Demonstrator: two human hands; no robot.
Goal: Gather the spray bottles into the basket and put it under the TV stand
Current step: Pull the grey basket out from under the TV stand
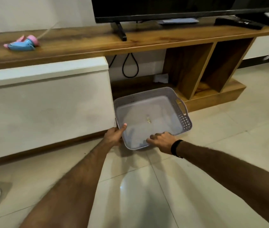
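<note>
- Basket [152, 102]: on the floor [147, 186] in front of the TV stand [147, 38], its far end at the stand's open middle bay.
- Left hand [114, 136] at the basket's near-left corner; right hand [162, 140] on its near rim.
- Closed cabinet front [44, 104]: left of the basket.
- Open compartments [212, 68]: right of and behind the basket.
- Spray bottles [22, 43]: lying on the tabletop, far left.
- TV [171, 7]: standing on the tabletop, behind the basket; a flat box [239, 23] to its right.
- Cable loop [130, 66]: hanging behind the middle bay.

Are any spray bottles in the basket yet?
No, the basket held by the left hand and right hand holds only a small scrap, while the spray bottles lie on the TV stand.
</note>
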